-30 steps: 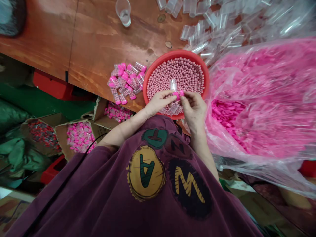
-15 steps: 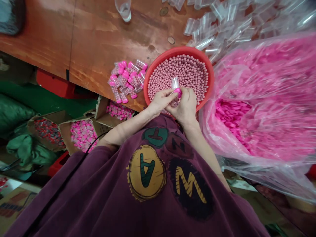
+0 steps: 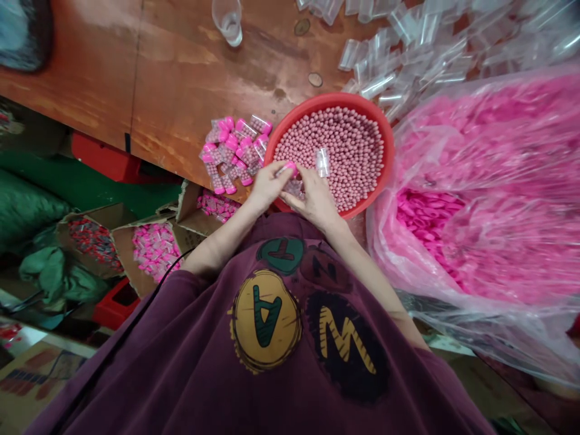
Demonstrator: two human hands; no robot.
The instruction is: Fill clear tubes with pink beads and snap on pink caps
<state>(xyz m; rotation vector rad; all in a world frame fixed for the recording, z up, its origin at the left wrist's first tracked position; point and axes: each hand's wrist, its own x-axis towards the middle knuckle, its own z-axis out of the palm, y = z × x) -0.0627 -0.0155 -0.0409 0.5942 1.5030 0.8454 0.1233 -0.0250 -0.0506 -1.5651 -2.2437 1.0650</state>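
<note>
My left hand (image 3: 266, 186), at the near left rim of the red bowl (image 3: 388, 136), pinches a small clear tube with a pink cap (image 3: 290, 169). My right hand (image 3: 317, 198) is over the bowl, thumb and index finger apart, its fingertips close to that cap. Between the hands lies something clear (image 3: 295, 188), partly covered by fingers. Pinkish beads (image 3: 353, 145) fill the bowl, and a clear tube (image 3: 322, 162) rests on them beyond my right hand. Left of the bowl is a pile of bead-filled tubes with pink caps (image 3: 235, 148).
Loose clear tubes (image 3: 412, 54) spread across the back right of the wooden table (image 3: 181, 78). A plastic bag of pink caps (image 3: 507, 199) crowds the right. A clear cup (image 3: 228, 24) stands at the back. Below the table's left edge are cardboard boxes of small filled tubes (image 3: 156, 249).
Both hands have moved left across the bowl, taking the pink-capped tube toward its left rim. My right hand's fingers have spread. The clear tube on the beads is now uncovered.
</note>
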